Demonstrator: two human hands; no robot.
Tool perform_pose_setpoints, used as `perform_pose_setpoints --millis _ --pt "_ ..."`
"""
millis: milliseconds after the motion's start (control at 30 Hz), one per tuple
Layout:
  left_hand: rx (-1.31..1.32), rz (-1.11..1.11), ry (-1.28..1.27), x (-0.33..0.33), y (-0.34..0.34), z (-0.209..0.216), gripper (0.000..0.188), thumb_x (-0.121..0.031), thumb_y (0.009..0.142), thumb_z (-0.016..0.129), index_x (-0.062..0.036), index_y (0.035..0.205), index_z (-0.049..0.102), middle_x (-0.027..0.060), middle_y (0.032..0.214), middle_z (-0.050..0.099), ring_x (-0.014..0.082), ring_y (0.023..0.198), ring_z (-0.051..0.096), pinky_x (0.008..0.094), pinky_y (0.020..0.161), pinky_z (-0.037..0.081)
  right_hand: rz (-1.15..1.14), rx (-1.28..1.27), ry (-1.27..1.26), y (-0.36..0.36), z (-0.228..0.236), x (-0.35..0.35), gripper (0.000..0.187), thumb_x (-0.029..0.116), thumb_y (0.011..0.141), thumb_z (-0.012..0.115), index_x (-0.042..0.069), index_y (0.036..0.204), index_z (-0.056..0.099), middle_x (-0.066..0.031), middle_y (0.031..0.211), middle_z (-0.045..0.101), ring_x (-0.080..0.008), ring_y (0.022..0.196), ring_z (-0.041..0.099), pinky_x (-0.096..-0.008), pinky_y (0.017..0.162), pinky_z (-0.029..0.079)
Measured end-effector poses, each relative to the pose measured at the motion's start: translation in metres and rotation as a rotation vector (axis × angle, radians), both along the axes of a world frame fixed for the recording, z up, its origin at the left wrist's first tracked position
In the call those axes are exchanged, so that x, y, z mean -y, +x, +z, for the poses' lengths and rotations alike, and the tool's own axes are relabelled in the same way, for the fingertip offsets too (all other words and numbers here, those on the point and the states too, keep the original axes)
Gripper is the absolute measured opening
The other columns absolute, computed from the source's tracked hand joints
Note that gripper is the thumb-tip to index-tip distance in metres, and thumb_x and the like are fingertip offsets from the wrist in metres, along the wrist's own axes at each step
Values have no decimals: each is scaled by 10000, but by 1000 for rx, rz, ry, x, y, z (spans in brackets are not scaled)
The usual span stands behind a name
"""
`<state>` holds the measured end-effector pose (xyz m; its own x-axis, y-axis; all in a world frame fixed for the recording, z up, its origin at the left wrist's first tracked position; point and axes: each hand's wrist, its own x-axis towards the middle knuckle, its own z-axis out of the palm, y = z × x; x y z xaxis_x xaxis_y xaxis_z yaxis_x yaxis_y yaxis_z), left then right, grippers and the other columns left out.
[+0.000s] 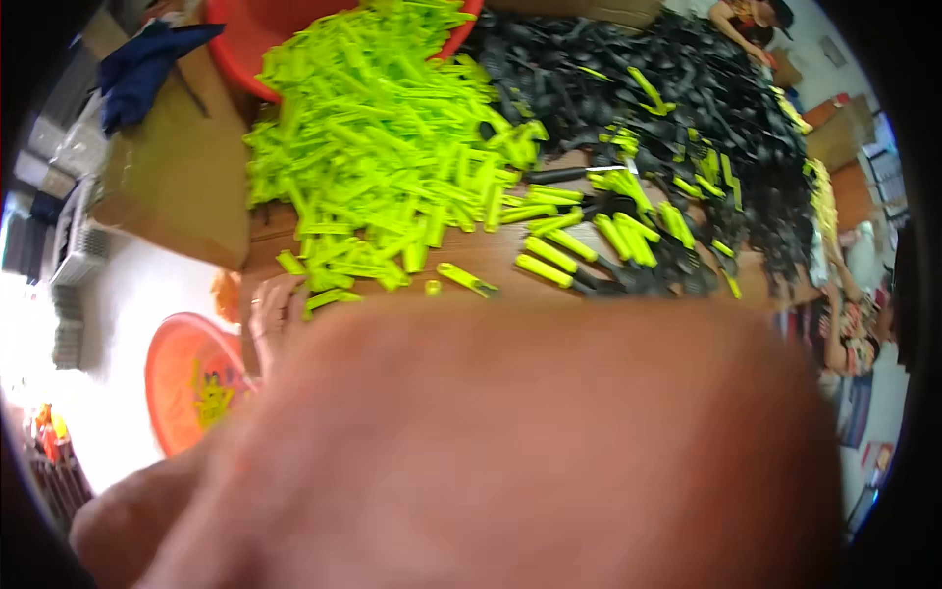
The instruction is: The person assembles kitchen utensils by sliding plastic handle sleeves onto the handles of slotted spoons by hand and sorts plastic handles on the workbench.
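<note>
A blurred hand, seemingly my right hand (530, 432), is raised very close to the camera and covers most of the lower view; its fingers cannot be made out. Beyond it, my left hand (267, 309) lies at the table's left edge with its fingers partly showing, apart and apparently holding nothing. Nearest to that hand is a big heap of bright yellow-green plastic handle pieces (373, 147). Several black parts fitted with yellow-green handles (554, 257) lie in the middle, by a black-handled tool (564, 176) with a metal shaft. A single yellow-green piece (466, 279) lies near the front.
Black utensil-like parts (638, 88) are piled at the back right. A red basin (240, 49) leans behind the yellow-green heap. An orange basin (162, 383) with some pieces stands low on the left, below a cardboard sheet (177, 177). Other people (751, 25) are at the right.
</note>
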<state>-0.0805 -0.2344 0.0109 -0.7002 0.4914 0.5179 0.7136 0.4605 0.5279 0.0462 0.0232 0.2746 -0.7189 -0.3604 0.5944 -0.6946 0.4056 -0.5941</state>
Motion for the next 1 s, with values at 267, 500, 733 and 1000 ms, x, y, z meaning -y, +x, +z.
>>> perform_pose_setpoints --millis 267,500,733,1000 --pt "-102 -52 23 11 -11 -8 146 -6 924 669 -14 1067 697 129 1042 674 285 1011 623 385 884 495 -80 97 -4 16 22 -8 350 286 960 604 -38 904 721 -130 869 714 -231 800 656 -358 715 506" --pt "76 5 46 4 -9 -11 142 -13 933 659 -17 1067 708 119 1065 667 281 1002 616 375 909 491 -25 150 -112 13 20 5 325 268 938 625 -37 883 722 -129 841 709 -227 772 652 -360 692 503" --pt "36 -28 -16 18 -15 -10 143 -49 984 620 -10 1102 690 106 1093 660 256 1052 611 352 938 490 60 203 -231 7 16 20 300 249 915 646 -36 863 722 -128 813 705 -224 745 648 -363 670 500" --pt "140 -15 8 4 -5 -1 139 -51 981 628 -2 1090 698 112 1090 659 271 1056 602 368 948 476 165 297 -381 1 5 35 272 228 890 670 -34 839 722 -127 781 699 -220 714 643 -366 643 496"
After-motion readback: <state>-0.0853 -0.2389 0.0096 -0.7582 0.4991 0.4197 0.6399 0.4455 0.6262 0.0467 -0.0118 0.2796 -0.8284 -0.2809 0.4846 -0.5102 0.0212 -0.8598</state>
